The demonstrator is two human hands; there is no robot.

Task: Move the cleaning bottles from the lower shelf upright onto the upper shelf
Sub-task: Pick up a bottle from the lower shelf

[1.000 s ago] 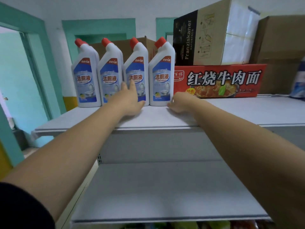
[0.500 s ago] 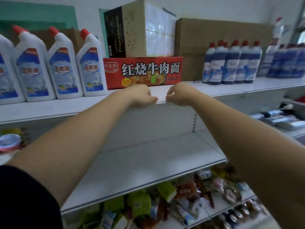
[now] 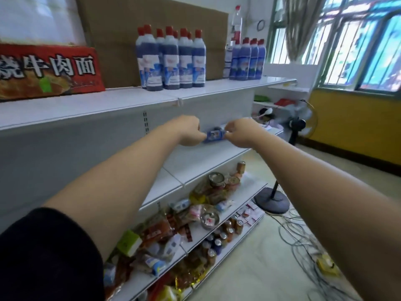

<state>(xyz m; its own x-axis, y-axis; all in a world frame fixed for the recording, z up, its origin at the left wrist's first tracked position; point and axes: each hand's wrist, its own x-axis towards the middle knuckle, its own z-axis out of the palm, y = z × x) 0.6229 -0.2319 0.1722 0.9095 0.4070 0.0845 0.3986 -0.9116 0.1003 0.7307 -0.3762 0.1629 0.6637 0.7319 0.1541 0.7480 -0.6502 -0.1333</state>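
White shelving fills the head view, seen along its length towards a window (image 3: 358,40) with a curtain (image 3: 301,25). Lower shelf (image 3: 206,155): one cleaning bottle (image 3: 214,135) with a blue label lies on its side close to the back panel, between the two outstretched hands. Left hand (image 3: 188,131): fingers curled round the bottle's left end. Right hand (image 3: 240,132): fingers and thumb curled, pinching the bottle's right end. Blur hides whether the bottle rests on the shelf or is raised off it. Upper shelf (image 3: 130,101): a cluster of dark-blue bottles (image 3: 171,61) with red caps stands upright near the middle, well above the hands. A second, smaller cluster (image 3: 247,59) of the same kind stands upright nearer the far end. A tall clear bottle (image 3: 236,20) with a red cap rises just behind that cluster. A red noodle carton (image 3: 47,70) printed with white characters lies at the left. A brown cardboard box (image 3: 152,29) stands behind the bottles, against the wall. Below the lower shelf, further shelves carry snack packets and tins (image 3: 206,192). On the floor to the right stand a pedestal fan (image 3: 300,124) and loose cables (image 3: 303,235).
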